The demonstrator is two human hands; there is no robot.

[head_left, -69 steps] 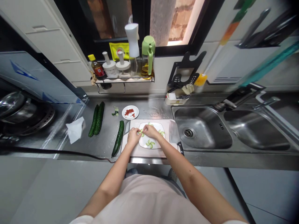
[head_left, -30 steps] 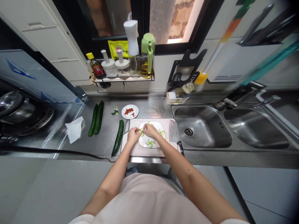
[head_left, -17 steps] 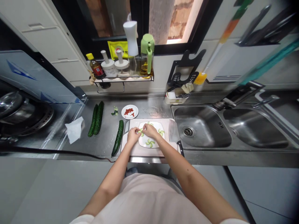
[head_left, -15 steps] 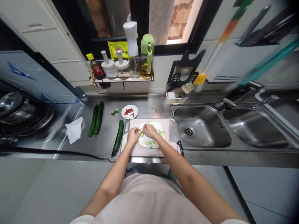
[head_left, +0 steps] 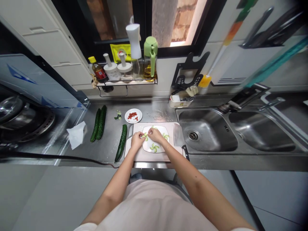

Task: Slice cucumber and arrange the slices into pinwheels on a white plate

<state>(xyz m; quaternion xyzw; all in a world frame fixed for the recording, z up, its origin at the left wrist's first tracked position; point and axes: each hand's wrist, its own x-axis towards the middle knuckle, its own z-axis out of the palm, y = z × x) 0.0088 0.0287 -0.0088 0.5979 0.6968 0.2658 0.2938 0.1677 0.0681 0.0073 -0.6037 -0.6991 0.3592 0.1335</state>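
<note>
A white plate (head_left: 146,149) rests on the pale cutting board (head_left: 141,157) in front of me. Thin green-edged cucumber slices (head_left: 154,147) lie on it in several pinwheel shapes. At the plate's left edge, the fingertips of my left hand (head_left: 137,141) are pinched together on a cucumber slice of the left pinwheel (head_left: 145,137). My right hand (head_left: 156,136) is over the plate's middle, thumb and fingers closed together; whatever they hold is too small to make out. Part of the far pinwheel (head_left: 154,127) is hidden behind the right hand.
One whole cucumber (head_left: 121,143) lies left of the board, two more cucumbers (head_left: 102,122) farther left. A small plate (head_left: 127,120) holds red bits, beside cucumber scraps (head_left: 118,115). A black-handled knife (head_left: 185,152) sits at the board's right, before the sink (head_left: 209,131).
My right fingertips have shifted slightly right, away from the left ones. The left hand stays at the plate's left edge, and the view has tilted a little.
</note>
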